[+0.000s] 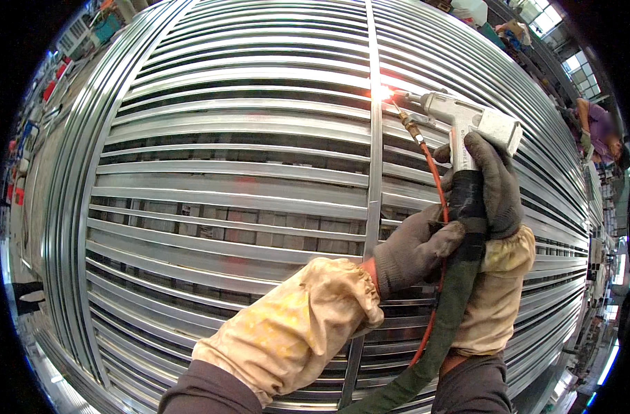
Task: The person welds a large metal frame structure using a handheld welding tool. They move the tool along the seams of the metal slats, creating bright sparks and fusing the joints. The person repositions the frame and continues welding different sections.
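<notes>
My gloved right hand (495, 183) is wrapped round the grip of a white and grey handheld welding gun (460, 114). The gun's nozzle points left at a bright, sparking spot on a long metal bar (375, 159). A thin red wire-feed tube (433, 172) with a brass-coloured tip runs alongside the gun, its end at the glowing spot. My gloved left hand (422, 248) is closed round this red tube, just below the gun's grip. The left fingers press against the gun's dark sleeved cable (460, 283), which trails down to the lower edge.
Many parallel metal slats (232, 183) make up a large frame under my hands, with gaps between them. Several long rails (70, 207) run along its left side. Another person (594, 131) is at the far right. Assorted workshop clutter (508, 31) lies beyond the frame.
</notes>
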The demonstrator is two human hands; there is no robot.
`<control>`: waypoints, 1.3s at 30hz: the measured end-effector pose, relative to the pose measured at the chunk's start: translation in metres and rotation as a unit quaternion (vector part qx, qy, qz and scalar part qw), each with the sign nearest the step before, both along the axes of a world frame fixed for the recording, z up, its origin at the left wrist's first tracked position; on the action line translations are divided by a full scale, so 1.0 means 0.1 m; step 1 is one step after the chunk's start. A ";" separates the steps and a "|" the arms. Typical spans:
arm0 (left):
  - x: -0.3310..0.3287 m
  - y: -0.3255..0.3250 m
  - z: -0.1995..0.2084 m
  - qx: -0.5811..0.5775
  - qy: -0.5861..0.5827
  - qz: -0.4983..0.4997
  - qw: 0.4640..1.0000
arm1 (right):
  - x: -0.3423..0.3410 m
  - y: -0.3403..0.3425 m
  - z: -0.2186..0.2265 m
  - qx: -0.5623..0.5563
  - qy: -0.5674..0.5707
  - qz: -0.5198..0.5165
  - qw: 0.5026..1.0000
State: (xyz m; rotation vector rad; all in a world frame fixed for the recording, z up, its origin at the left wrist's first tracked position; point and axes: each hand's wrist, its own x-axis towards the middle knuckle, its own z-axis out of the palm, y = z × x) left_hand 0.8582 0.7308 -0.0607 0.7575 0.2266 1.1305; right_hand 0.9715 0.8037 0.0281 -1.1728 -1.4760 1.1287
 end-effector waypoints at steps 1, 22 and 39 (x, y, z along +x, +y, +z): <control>0.00 0.00 0.00 -0.008 0.016 -0.002 1.000 | -0.01 0.00 0.02 -0.008 0.001 -0.003 1.000; -0.13 -0.01 0.12 -0.020 0.109 -0.030 0.993 | -0.06 0.01 0.10 -0.120 0.074 -0.034 0.989; -0.06 -0.06 0.14 -0.031 0.052 -0.017 0.998 | 0.02 0.02 0.04 -0.072 0.029 -0.011 0.997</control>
